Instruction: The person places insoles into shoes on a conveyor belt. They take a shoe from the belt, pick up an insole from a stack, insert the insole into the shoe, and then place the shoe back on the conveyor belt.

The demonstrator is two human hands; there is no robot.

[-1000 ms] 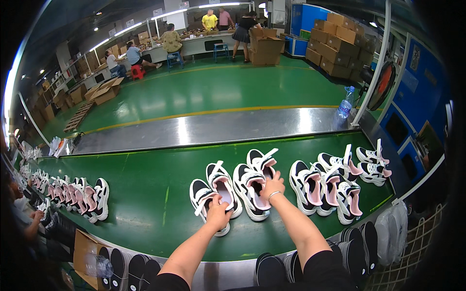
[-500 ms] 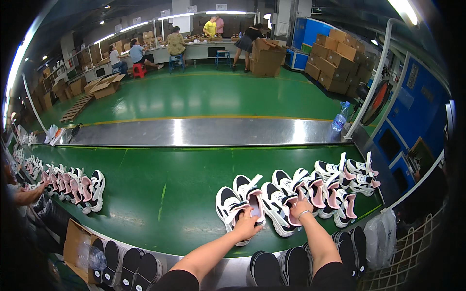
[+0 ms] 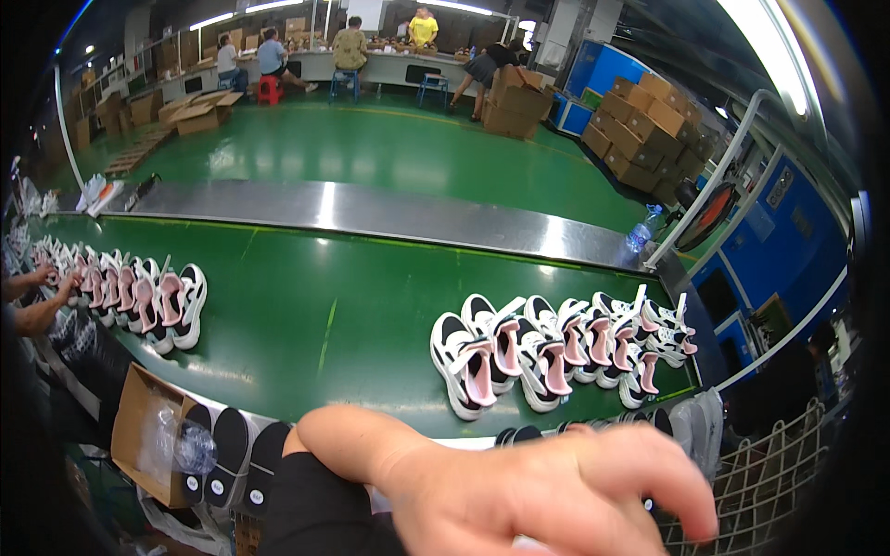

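Large and close in the foreground, my left hand (image 3: pixel 538 482) reaches rightward across the lower edge, palm down, with bent, smeared fingers. Its fingertips are partly cut off, and a white bit of something shows under it, too little to name. My right hand cannot be made out; a sliver of skin behind the left knuckles is too small to assign. Beyond the hand, a white, black and pink sneaker (image 3: pixel 456 357) stands at the near left end of a group of similar sneakers (image 3: pixel 542 371) on the green conveyor belt (image 3: pixel 371 343). Their pink linings face me.
Black insoles (image 3: pixel 232 454) line the near edge beside an open cardboard box (image 3: pixel 139 435). At left, a co-worker's hands (image 3: pixel 56 296) touch another sneaker row (image 3: pixel 139 296). A plastic bottle (image 3: pixel 642 229) stands on the far metal ledge (image 3: pixel 389 208). A wire basket (image 3: pixel 769 473) sits at lower right.
Both my hands have left the sneakers. My left hand has come back, close to the camera; the right has dropped from clear sight. The whole view has tilted.
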